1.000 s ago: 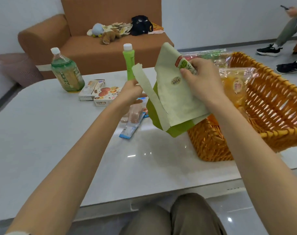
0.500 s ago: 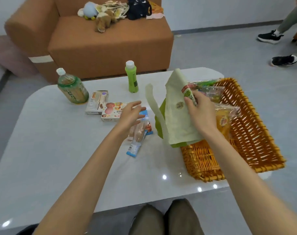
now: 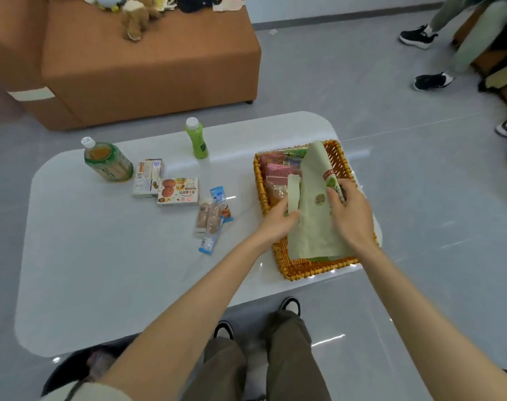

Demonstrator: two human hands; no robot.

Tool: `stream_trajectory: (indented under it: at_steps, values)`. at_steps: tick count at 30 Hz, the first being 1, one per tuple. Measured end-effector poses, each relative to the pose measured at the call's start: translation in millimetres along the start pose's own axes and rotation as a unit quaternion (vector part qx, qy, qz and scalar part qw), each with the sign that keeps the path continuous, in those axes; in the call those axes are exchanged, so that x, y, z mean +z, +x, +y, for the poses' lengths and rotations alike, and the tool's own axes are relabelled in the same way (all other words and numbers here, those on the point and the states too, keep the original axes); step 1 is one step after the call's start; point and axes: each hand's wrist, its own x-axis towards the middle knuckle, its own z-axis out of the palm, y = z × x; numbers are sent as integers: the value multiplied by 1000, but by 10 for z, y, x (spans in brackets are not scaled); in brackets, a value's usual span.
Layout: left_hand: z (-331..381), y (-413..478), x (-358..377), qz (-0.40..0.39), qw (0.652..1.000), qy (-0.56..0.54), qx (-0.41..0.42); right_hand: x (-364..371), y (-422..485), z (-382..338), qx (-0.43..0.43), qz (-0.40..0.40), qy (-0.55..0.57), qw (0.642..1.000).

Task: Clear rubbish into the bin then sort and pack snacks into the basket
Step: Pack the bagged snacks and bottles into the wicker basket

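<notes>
Two grips now hold the green bag (image 3: 313, 224) down inside the basket (image 3: 304, 269), at 3 o'clock on the counter (image 3: 116, 256). Half a second ago the bag hung upright just outside the rim, and the left grip hovered bare over the loose snacks. The left grip (image 3: 278, 219) pinches the bag's edge below the strap at its 9 o'clock. The right grip (image 3: 350, 212) clamps the cloth at 2 o'clock. Packets (image 3: 278, 169) lie beneath the bag. It looks as if the bag is being packed. The biscuit box (image 3: 178, 191), the sausage sticks (image 3: 210, 219), the tea bottle (image 3: 107, 160) and the green bottle (image 3: 196, 138), at the basket's 9 to 10 o'clock, remain unsorted.
</notes>
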Motion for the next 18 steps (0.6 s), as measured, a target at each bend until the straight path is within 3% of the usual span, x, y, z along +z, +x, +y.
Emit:
stream_trajectory:
  at_steps: [9, 14, 18]
  values:
    - [21, 784, 835, -28, 995, 14, -90, -457, 504, 838, 87, -25, -73, 993]
    - [21, 1082, 1205, 5, 990, 19, -142, -550, 779, 1286, 159, -140, -21, 977]
    - [-89, 1127, 1300, 16, 986, 67, -150, -466, 810, 1495, 274, -237, 100, 927]
